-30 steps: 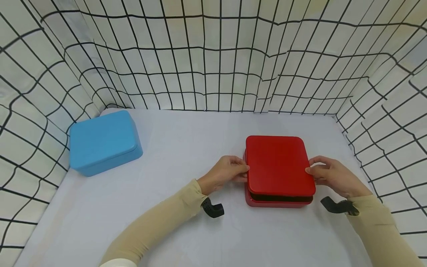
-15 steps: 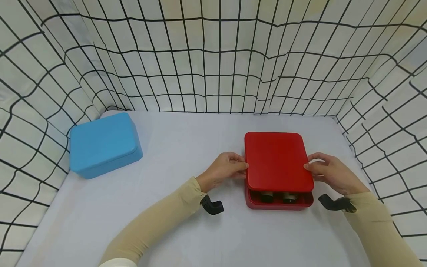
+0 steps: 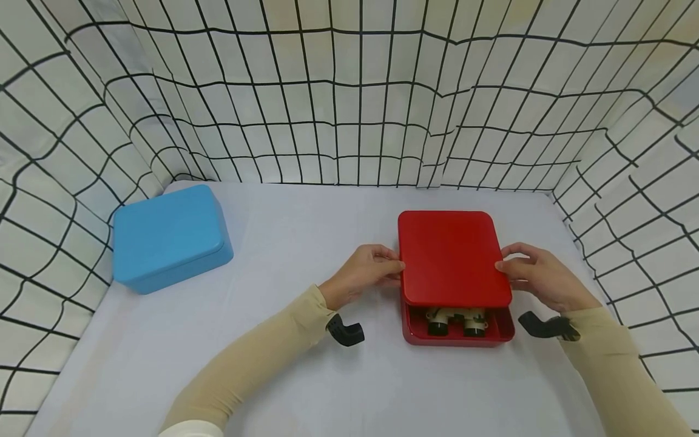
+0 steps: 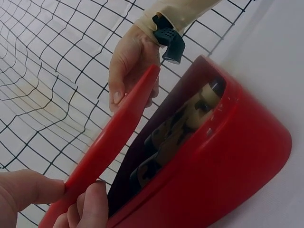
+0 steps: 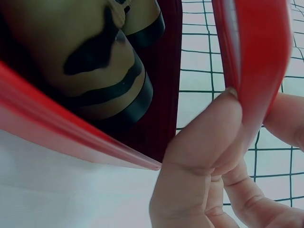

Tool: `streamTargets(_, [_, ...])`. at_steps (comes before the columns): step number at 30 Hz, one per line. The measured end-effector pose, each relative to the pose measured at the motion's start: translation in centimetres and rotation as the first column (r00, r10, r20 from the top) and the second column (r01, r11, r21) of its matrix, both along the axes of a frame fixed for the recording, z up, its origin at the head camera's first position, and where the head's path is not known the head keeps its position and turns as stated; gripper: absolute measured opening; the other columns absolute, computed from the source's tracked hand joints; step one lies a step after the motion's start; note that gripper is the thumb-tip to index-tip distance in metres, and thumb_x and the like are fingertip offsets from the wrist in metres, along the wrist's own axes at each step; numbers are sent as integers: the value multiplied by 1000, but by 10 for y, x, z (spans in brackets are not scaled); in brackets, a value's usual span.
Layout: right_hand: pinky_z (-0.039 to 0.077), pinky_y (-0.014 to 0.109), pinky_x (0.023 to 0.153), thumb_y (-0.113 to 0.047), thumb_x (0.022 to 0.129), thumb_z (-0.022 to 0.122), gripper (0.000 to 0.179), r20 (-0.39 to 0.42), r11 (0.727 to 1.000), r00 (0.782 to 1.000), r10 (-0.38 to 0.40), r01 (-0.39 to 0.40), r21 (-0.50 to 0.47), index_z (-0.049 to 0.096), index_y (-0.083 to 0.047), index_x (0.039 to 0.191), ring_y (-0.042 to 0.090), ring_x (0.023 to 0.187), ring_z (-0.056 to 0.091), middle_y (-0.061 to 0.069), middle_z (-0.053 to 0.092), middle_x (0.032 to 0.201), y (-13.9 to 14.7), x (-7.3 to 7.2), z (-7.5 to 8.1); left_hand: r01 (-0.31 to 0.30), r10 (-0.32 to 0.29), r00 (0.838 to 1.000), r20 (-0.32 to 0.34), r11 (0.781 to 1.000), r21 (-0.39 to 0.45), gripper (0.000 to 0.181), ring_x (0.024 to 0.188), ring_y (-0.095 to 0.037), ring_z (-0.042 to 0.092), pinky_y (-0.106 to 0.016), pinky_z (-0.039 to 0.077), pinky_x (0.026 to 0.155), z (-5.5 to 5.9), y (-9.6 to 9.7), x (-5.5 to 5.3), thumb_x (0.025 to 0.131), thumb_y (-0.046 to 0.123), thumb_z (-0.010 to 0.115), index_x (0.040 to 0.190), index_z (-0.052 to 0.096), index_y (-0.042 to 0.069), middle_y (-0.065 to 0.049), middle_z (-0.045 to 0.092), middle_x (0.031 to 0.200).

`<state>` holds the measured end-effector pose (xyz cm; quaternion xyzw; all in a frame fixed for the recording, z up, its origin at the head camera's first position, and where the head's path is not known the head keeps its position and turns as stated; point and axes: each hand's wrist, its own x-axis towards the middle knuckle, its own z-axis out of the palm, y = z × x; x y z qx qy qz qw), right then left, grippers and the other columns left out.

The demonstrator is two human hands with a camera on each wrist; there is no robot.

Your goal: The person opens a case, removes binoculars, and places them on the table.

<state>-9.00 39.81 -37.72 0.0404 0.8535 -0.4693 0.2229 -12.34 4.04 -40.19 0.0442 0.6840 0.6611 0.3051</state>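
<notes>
A square red lid is held between both hands, raised and tilted off the red box beneath it. My left hand pinches its left edge between thumb and fingers. At the opposite edge, my right hand grips it the same way. Through the gap at the front, binoculars show inside the box, their far part hidden by the lid in the head view. Both wrist views show the binoculars as tan with black camouflage patches and dark barrel ends.
A blue lidded box stands at the far left of the white table. Black wire grid panels with white backing enclose the back and both sides. The right hand is close to the right panel.
Both hands have moved the lid away toward the back and lifted its front edge. The front gap has widened, and the binoculars have come into sight inside the box.
</notes>
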Motion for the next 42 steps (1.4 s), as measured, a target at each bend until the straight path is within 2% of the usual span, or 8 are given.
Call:
streamTargets(13, [60,28,92,-37,105,59,57,3,1000,1000,1,-1,-24,38,-5,147,20,109,67,19,58,137,0,-12,1,-7,7,1000,-25,1000,-6,24,84,-14,77,-34,62,94,2,-1,-11,98,16,68,117,64,1,-12,78,104])
streamTargets(17, [60,27,91,-36,105,58,55,-4,1000,1000,-3,3,-26,39,-5,147,19,109,67,14,61,133,0,-17,1,-6,5,999,-35,1000,-26,25,85,-14,77,-33,61,95,1,-2,-15,98,18,68,117,64,3,-12,78,105])
streamTargets(20, [60,27,91,-36,105,58,55,-8,1000,1000,-1,1,-21,39,-5,147,19,109,68,16,60,135,0,-21,2,-9,8,999,-46,999,-43,25,87,-15,77,-34,61,96,2,-2,-18,98,19,68,118,65,4,-13,78,107])
streamTargets(26, [60,27,91,-36,106,58,55,-7,1000,1000,3,-3,-24,39,-5,146,19,110,67,19,56,140,-2,-28,5,-16,12,998,-60,997,-69,28,95,-22,76,-38,60,99,3,-2,-26,99,22,68,120,66,5,-12,78,108])
streamTargets(35, [60,25,91,-37,105,58,54,-13,1000,1000,-1,1,-26,39,-6,145,16,107,69,12,58,133,-1,-43,8,-20,16,998,-66,998,-64,26,96,-23,76,-37,62,95,6,-2,-40,99,21,67,118,67,4,-12,78,107])
streamTargets(39, [60,25,92,-38,105,58,56,-11,1000,1000,-4,4,-28,38,-6,146,15,108,68,15,55,138,-2,-49,9,-27,21,997,-76,997,-75,25,99,-26,76,-39,61,97,6,-1,-46,99,21,66,118,67,4,-12,77,108])
streamTargets(42, [60,25,93,-40,105,58,58,-7,1000,1000,-6,6,-20,38,-6,148,15,110,67,17,53,143,-4,-53,10,-31,24,996,-85,996,-84,26,100,-26,76,-37,61,97,5,-1,-50,99,22,66,118,67,4,-12,77,109])
